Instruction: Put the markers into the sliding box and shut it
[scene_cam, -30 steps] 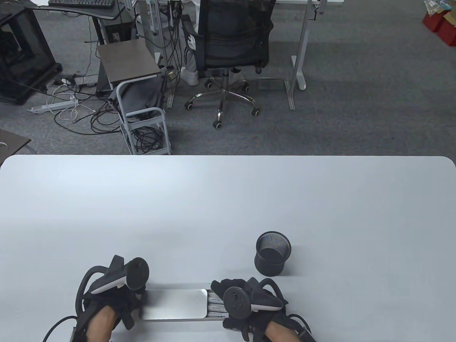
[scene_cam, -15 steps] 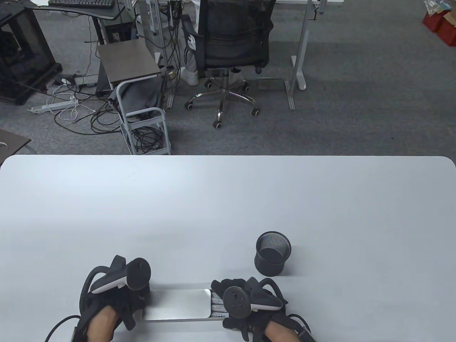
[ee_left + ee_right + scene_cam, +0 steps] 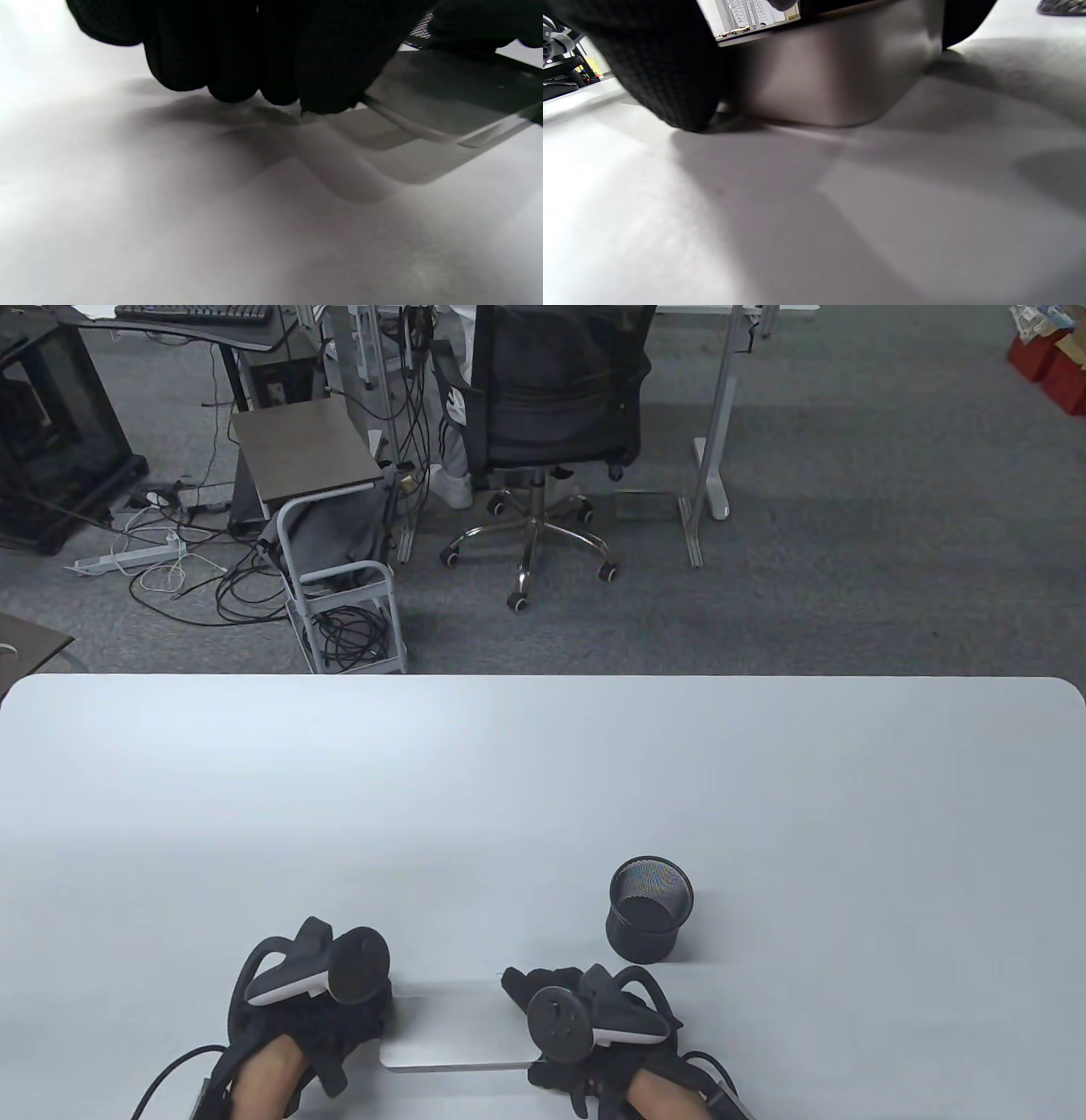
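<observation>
A: Box [image 3: 454, 1027] lies flat on the bench [image 3: 543, 780], close to the near edge, long axis running left to right between the two hands.

B: Appearance?

A: Silver metal, rounded corners, smooth top with a dull sheen. In the table view the lid covers all of the top that shows between the hands. Right wrist view shows the end wall as plain brushed grey, standing on the bench.

B: Markers?

A: In the right wrist view a strip of white printed label [image 3: 751, 15] shows just above the box's end wall, under the glove. Too little shows to say whether it belongs to a marker, or to count any. None can be seen in the table view.

B: Left hand [image 3: 310, 1031]?

A: At the box's left end. In the left wrist view its fingers [image 3: 237, 51] are curled together, tips down against the bench and touching the box's left edge. Whether this grip clamps the box or only presses on it, I cannot tell.

B: Right hand [image 3: 585, 1044]?

A: At the right end. Right wrist view shows gloved fingers [image 3: 666, 67] on both sides of the end wall, so this grip is clamped on the box.

B: Anything else on the bench?

A: Black mesh cup [image 3: 650, 909], upright, beyond the right hand and apart from the box.
</observation>
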A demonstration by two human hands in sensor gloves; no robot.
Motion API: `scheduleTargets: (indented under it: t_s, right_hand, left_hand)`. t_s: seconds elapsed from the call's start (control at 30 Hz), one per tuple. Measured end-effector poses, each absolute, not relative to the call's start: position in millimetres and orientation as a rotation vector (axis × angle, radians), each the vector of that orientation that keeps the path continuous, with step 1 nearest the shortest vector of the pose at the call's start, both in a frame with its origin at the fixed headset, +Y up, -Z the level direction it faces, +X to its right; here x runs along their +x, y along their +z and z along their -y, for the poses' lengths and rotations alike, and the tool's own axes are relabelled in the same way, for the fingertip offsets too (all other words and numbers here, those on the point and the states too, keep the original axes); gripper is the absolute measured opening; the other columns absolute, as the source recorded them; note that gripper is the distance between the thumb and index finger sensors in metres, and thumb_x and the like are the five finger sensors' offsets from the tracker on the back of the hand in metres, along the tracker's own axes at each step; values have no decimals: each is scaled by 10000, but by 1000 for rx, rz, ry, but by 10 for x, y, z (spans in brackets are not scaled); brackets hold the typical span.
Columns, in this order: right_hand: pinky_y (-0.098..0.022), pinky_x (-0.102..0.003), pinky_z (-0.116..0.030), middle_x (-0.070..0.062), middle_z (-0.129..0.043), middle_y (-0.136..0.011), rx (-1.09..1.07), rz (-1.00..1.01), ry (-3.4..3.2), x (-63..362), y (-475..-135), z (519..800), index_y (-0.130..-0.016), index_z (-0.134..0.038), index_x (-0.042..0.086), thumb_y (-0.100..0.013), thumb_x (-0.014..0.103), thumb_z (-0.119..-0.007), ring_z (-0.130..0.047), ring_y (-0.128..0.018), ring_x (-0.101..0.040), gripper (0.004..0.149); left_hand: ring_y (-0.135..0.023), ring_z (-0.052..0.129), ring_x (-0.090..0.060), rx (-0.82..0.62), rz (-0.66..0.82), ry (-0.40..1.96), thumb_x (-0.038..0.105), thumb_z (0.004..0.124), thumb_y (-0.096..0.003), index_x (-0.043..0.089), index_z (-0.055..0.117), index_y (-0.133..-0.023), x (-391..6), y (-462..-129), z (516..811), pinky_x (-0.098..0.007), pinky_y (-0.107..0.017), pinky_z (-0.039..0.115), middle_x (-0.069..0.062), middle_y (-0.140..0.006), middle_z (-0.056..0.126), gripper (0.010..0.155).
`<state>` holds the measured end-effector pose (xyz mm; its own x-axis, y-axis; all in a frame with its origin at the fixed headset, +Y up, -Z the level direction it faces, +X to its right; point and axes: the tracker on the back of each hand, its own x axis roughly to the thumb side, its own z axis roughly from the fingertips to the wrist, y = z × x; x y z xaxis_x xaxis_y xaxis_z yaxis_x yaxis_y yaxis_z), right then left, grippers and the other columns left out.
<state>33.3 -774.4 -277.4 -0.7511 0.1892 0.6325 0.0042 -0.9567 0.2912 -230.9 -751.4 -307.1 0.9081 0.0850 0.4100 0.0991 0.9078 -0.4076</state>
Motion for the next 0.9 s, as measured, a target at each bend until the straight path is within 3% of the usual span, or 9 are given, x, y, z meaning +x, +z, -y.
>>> scheduleTargets:
  t_s: [0.1,0.13,0.63,0.9]
  right_hand:
    - [-672,-620,-583,-54,-500,-1139,1062,-422,2821,325,-2776,7742,-1075,-315,230,-603,427,-742,-548,-1010,-332,666]
    - [-672,-621,-583,-55,-500,-1139,1061,-422,2821,323,-2778,7741,-1075,-316,231,-596,499,-702,-548,-1011,-328,671]
    - [-682,-607,-585,-92,-507,-1131,1065,-419,2821,294,-2793,7736,-1063,-353,232,-548,525,-720,-568,-975,-351,696]
    - [-682,-605,-584,-89,-506,-1131,1065,-421,2819,294,-2796,7736,-1058,-366,234,-548,525,-720,-565,-975,-349,687]
  left_hand:
    - [-790,826,-344,-428,452,-15,441,887,-442,211,797,-892,-2238,-3071,7524,-572,-666,614,-48,-880,857,513]
    - [-788,828,-343,-427,450,-13,440,887,-442,210,799,-890,-2229,-3072,7525,-570,-665,616,-46,-877,860,512]
    - [-747,854,-346,-375,531,39,433,863,-450,165,830,-860,-1873,-3089,7598,-572,-648,634,-56,-826,892,491]
    - [-747,856,-336,-365,528,44,436,859,-453,174,830,-861,-1890,-3090,7605,-568,-649,638,-47,-825,892,486]
